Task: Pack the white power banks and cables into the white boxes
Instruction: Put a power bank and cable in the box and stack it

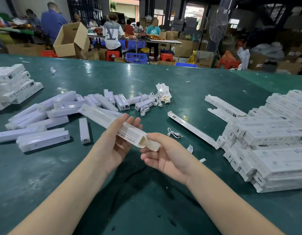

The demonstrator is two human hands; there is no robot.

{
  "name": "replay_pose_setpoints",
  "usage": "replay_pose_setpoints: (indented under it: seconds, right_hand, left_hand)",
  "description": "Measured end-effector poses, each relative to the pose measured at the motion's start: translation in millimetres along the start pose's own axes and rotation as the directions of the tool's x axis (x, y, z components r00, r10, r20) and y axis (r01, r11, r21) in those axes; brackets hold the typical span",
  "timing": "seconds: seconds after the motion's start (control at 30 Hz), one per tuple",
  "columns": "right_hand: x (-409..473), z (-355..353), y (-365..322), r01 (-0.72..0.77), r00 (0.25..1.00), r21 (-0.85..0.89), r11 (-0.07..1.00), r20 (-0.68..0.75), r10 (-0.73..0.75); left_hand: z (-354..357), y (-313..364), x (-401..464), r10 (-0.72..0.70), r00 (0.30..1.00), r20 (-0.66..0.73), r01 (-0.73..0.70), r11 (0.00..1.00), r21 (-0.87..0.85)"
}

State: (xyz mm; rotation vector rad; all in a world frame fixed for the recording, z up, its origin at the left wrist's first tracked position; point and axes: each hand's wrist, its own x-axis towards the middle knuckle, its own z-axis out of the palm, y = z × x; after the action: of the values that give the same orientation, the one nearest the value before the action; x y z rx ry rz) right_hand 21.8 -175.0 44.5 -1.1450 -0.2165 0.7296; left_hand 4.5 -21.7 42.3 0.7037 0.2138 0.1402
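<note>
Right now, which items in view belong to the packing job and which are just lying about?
Job: held box, left hand, right hand, loose power banks, cables, box stack.
Idle: paper scrap, brown carton.

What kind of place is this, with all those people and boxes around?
Most likely a packing workshop or small warehouse. Loose power banks and stacked white boxes cover a long green table, and behind it seated workers sort goods among cardboard cartons.
</note>
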Motion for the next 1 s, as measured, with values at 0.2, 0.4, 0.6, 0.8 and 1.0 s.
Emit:
replay_pose_setpoints:
  seconds: [0.2, 0.4, 0.6, 0.8, 1.0]
  right_hand:
    - [-1, -3, 2, 0.259, 0.963, -0.336, 0.906, 0.024, -0.267]
    - [-2, -4, 10, 0.369, 0.913, -0.615, 0.697, 0.101, -0.395]
    - [-1, -5, 15, 0.380, 0.900, -0.672, 0.636, 0.111, -0.421]
    - [0, -8, 13, 0.395, 0.891, -0.587, 0.707, 0.056, -0.451]
    - [0, -11, 11, 0.370, 0.892, -0.667, 0.647, 0.060, -0.448]
  left_hand:
    - [5, -4, 6, 0.076, 0.967, -0.242, -0.074, 0.997, 0.018]
    - [1, -5, 8, 0.055, 0.956, -0.288, -0.049, 0.998, 0.028]
    - [-1, -8, 9, 0.038, 0.955, -0.293, -0.023, 0.998, 0.053]
    - [-4, -7, 11, 0.005, 0.961, -0.277, 0.013, 0.998, 0.063]
    - [-4, -8, 9, 0.019, 0.969, -0.248, 0.015, 0.991, 0.134]
